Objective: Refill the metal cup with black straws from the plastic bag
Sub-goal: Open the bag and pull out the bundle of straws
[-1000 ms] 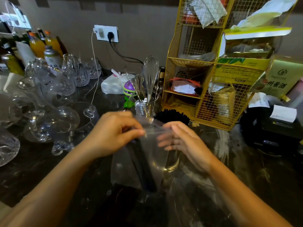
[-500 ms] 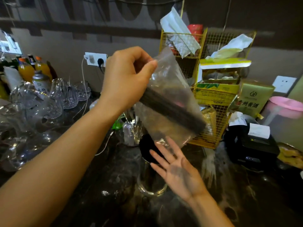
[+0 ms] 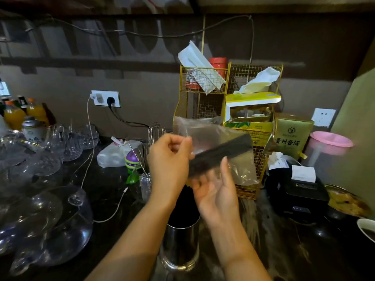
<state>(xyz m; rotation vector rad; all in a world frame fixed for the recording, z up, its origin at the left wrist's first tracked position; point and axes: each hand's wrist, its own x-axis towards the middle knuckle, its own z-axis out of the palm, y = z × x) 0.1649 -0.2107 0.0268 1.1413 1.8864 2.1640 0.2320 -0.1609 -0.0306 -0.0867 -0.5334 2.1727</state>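
Observation:
A clear plastic bag (image 3: 239, 169) hangs in the air above the metal cup (image 3: 180, 246), which stands on the dark counter with black straws showing in its mouth. Inside the bag a bundle of black straws (image 3: 221, 153) lies slanted, low end left, high end right. My left hand (image 3: 170, 159) pinches the bag's upper left edge. From below, my right hand (image 3: 217, 193) comes up palm first, thumb pressed on the bag's front and fingers under the bundle's low end.
Several clear glasses and a glass bowl (image 3: 50, 220) crowd the left. A whisk and utensil holder (image 3: 148, 179) stand just behind the cup. A yellow wire rack (image 3: 203, 94) is close behind the bag, a black receipt printer (image 3: 298, 189) and pink-lidded jug (image 3: 328, 147) to the right.
The bag has come down from head height to just over the cup. My right hand, open below it before, has risen and closed on the bag's underside.

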